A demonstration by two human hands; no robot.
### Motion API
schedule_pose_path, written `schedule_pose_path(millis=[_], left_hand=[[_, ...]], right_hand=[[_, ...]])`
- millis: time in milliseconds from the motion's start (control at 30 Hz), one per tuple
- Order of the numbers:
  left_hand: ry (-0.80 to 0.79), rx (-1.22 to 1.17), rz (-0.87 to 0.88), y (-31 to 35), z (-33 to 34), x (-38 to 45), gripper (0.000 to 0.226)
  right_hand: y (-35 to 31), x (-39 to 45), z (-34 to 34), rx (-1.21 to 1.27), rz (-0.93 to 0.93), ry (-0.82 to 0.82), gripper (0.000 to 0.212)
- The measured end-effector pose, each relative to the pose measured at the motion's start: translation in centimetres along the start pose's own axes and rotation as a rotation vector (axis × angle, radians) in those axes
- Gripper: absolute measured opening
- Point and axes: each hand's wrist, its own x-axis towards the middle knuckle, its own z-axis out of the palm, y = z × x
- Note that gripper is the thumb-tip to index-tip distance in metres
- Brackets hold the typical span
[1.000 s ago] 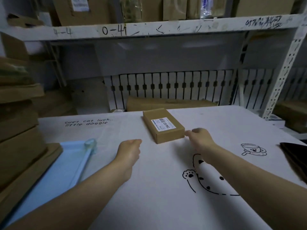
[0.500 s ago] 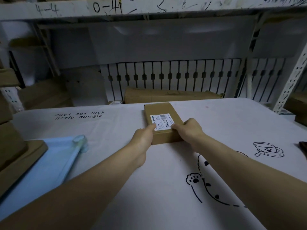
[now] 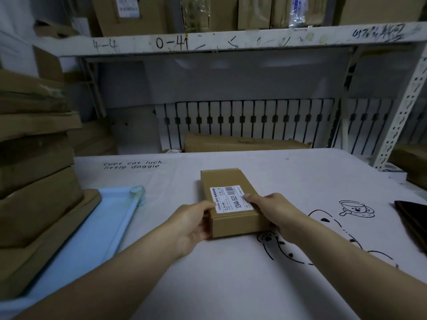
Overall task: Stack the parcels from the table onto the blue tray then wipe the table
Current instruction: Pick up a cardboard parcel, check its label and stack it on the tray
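Observation:
A small brown cardboard parcel point(image 3: 227, 181) with a white shipping label lies in the middle of the white table cover point(image 3: 231, 285). My left hand point(image 3: 191, 225) grips its near left corner, thumb on top. My right hand point(image 3: 272, 209) grips the near right side, thumb on the label. At the left, the blue tray point(image 3: 97, 229) carries a stack of several brown parcels point(image 3: 34, 181) that covers most of it.
A dark flat object point(image 3: 413, 218) lies at the table's right edge. Behind the table stand a white metal shelf rack point(image 3: 231, 42) loaded with cardboard boxes and a long box point(image 3: 242, 144) on the floor. The cover shows cartoon prints and text.
Both hands closed onto the parcel's near end from either side. The parcel has slid toward me on the table and turned lengthwise.

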Motion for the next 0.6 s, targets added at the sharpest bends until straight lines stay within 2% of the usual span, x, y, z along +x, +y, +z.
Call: schedule_pose_path(millis=[167, 300, 367, 533, 600], left_hand=[[-0.066, -0.031, 0.025, -0.8, -1.3, -2.7, 0.027], [-0.135, 0.02, 0.046, -0.9, -2.6, -5.1, 0.025], [-0.164, 0.072, 0.102, -0.9, -3.3, -6.0, 0.032], [-0.087, 0.238, 0.334, -0.8, -4.0, -7.4, 0.047], [-0.05, 0.28, 0.427, -0.6, -3.9, -7.7, 0.047]], right_hand=[[0.4, -3.0, -0.3, 0.095, -0.042, -0.111, 0.048], [0.8, -5.5, -0.9, 0.228, -0.083, -0.296, 0.032], [0.9, -6.5, -1.3, 0.209, -0.12, -0.355, 0.026], [1.0, -7.4, -2.0, 0.155, -0.273, -0.316, 0.053], [1.0, -7.6, -2.0, 0.128, -0.359, -0.287, 0.054]])
